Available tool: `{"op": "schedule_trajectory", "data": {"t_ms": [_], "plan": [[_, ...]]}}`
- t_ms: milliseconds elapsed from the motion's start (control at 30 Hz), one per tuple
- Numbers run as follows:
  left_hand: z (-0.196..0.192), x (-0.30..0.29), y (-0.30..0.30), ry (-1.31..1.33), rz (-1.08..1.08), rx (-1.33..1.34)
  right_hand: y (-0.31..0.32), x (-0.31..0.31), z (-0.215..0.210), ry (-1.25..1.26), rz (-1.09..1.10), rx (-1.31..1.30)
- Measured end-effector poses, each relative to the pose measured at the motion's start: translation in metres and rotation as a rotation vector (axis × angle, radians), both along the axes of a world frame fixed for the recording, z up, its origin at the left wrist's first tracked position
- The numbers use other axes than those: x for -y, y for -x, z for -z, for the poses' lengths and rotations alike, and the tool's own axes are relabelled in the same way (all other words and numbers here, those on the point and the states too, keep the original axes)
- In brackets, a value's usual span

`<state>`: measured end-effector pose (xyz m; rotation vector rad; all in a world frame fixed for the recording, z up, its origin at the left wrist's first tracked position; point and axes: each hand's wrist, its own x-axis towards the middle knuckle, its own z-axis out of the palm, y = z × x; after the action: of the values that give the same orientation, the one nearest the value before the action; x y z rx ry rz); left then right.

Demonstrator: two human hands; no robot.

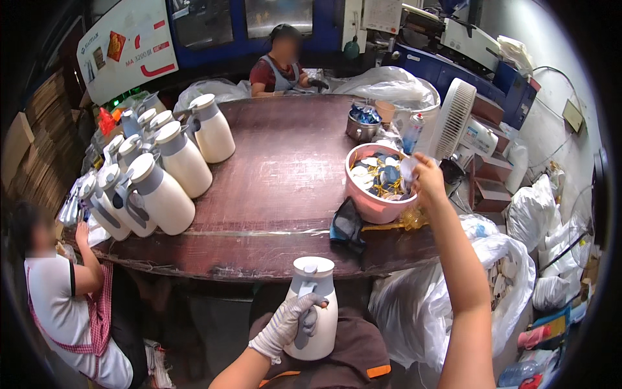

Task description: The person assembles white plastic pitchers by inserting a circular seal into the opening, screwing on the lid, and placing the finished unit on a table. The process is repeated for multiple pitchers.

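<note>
In my gloved left hand (299, 319) is the grey handle of a white thermos jug (321, 334), which stands upright on my lap with its grey collar and white lid on top. My bare right hand (427, 181) is over the right rim of a pink bucket (370, 204), fingers closed on a pale round tag (408, 168). Inside the bucket lie many round tags (372, 174), white and dark grey, with yellow strings. A dark glove-like cloth (348, 225) lies on the table beside the bucket.
Several similar jugs (173, 201) crowd the left of the dark red table (272, 175). A metal pot (361, 126), a spray can (413, 133) and a white fan (451, 117) stand beyond the bucket. Co-workers sit at left (71, 305) and far side (278, 68). An open plastic sack (421, 305) is at right.
</note>
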<state>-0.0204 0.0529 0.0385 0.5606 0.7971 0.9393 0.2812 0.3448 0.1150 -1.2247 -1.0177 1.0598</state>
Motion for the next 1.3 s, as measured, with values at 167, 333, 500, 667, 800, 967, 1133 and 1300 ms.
{"op": "schedule_trajectory", "data": {"t_ms": [167, 333, 500, 667, 800, 967, 1133, 1300], "plan": [[0.020, 0.004, -0.003, 0.087, -0.140, 0.025, 0.074, 0.173, 0.082, 0.267, -0.324, -0.273], [0.014, 0.008, -0.004, 0.111, -0.257, -0.100, 0.126, 0.258, 0.124, 0.356, -0.409, -0.311], [0.021, 0.006, 0.010, -0.056, -0.120, -0.305, 0.147, 0.270, 0.123, 0.181, -0.343, -0.288], [0.027, 0.003, 0.006, -0.126, -0.266, -0.416, 0.142, 0.263, 0.117, 0.048, -0.256, -0.102], [0.022, 0.002, 0.002, -0.091, -0.224, -0.395, 0.147, 0.270, 0.120, 0.087, -0.300, -0.205], [0.026, 0.009, 0.004, -0.210, -0.271, -0.714, 0.157, 0.278, 0.122, 0.164, -0.197, -0.295], [0.010, 0.011, 0.004, -0.084, -0.158, -0.513, 0.162, 0.289, 0.124, 0.170, -0.215, -0.385], [0.018, 0.008, 0.005, -0.134, -0.298, -0.437, 0.129, 0.280, 0.111, 0.263, -0.325, -0.409]]}}
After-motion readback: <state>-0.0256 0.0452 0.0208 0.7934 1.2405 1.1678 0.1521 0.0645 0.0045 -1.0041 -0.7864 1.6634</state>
